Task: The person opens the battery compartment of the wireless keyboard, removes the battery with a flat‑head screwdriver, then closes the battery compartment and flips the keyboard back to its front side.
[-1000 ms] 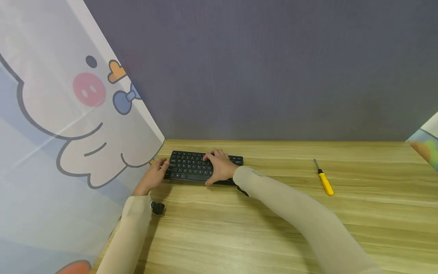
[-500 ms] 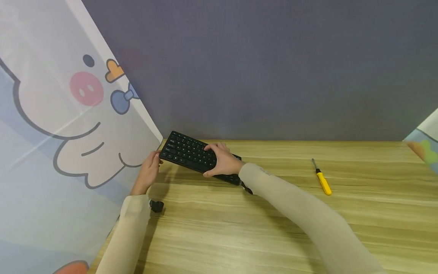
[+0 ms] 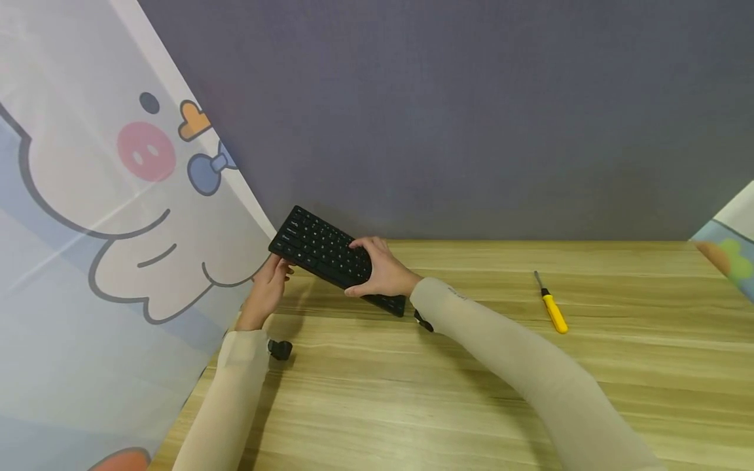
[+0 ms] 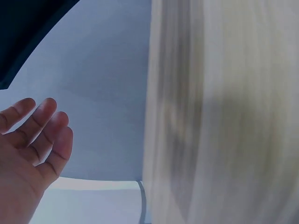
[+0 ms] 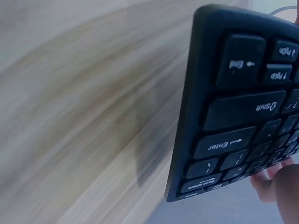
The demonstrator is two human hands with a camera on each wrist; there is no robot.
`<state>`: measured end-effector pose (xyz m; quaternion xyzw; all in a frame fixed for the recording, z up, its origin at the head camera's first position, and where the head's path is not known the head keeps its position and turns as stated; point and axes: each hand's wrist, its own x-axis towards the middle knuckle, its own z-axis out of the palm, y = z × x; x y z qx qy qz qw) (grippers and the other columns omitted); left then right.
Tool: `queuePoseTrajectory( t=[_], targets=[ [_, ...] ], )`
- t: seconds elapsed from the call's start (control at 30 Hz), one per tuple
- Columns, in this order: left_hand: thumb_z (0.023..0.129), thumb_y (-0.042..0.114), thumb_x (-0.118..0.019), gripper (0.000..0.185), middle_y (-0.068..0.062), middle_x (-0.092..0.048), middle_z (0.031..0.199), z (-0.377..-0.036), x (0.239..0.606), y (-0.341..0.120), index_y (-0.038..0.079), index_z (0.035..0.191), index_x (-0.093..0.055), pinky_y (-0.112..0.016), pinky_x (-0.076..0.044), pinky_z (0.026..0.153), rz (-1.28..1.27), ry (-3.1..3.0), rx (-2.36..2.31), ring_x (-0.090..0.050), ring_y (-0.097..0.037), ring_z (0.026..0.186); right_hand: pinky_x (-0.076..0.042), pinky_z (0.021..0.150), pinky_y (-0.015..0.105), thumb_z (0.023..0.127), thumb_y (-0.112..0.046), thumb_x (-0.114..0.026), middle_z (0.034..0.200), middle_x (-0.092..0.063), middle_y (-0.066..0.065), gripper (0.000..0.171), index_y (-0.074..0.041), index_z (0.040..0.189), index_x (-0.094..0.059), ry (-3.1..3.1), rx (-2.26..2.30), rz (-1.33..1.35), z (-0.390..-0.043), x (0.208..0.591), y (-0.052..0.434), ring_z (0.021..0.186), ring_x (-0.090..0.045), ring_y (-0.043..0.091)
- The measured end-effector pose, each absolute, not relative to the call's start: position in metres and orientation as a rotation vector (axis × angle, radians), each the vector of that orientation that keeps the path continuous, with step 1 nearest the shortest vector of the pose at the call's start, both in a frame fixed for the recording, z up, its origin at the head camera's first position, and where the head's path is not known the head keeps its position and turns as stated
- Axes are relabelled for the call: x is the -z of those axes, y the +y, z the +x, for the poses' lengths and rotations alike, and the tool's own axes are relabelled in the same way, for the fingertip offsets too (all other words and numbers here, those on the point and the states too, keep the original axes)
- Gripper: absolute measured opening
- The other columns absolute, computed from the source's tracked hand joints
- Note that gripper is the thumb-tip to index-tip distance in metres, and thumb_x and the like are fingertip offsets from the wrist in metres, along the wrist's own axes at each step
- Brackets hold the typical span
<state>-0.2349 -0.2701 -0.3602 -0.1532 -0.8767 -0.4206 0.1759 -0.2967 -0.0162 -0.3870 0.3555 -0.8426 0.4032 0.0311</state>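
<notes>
Head view: black keyboard (image 3: pixel 330 258) tilted up off the table (image 3: pixel 471 366), left end raised. Right hand (image 3: pixel 377 271) gripping it, fingers curled over the keys, thumb underneath. Left hand (image 3: pixel 268 288) touching the raised left end. Yellow screwdriver (image 3: pixel 554 307) well apart.

Left wrist view: fingers (image 4: pixel 39 126) straight, relaxed, empty.

Right wrist view: keyboard's key rows close up, fingertips (image 5: pixel 271 179) beneath.

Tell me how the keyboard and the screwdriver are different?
The keyboard is black, wide and flat; the screwdriver is thin with a yellow handle. The keyboard is tilted up off the table, gripped by the right hand with the left hand at its end; the screwdriver lies flat, untouched.
</notes>
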Motion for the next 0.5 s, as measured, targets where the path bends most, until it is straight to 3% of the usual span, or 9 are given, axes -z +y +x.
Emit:
queuePoseTrajectory(
  t=[0.23,0.5],
  targets=[
    [0.096,0.017,-0.029,0.029,-0.021,-0.052,0.100,-0.245,0.364,-0.271,0.001,0.114,-0.045,-0.045,-0.041,0.070,-0.466,-2.464,1.223,-0.050,-0.033,0.085,-0.032,0.088,0.043,0.050,-0.063,-0.068,0.122,-0.023,-0.008,0.091,-0.035,0.126,-0.026,-2.555,-1.334,1.029,-0.294,0.384,-0.018,0.113,-0.023,0.007],
    [0.095,0.030,-0.028,0.038,-0.009,-0.054,0.101,-0.253,0.376,-0.276,0.006,0.119,-0.045,-0.037,-0.043,0.070,-0.413,-2.523,1.103,-0.053,-0.021,0.085,-0.035,0.086,0.040,0.048,-0.065,-0.067,0.123,-0.022,-0.006,0.096,-0.032,0.125,-0.022,-2.521,-1.327,0.965,-0.291,0.382,-0.023,0.112,-0.026,0.008]
  ],
)
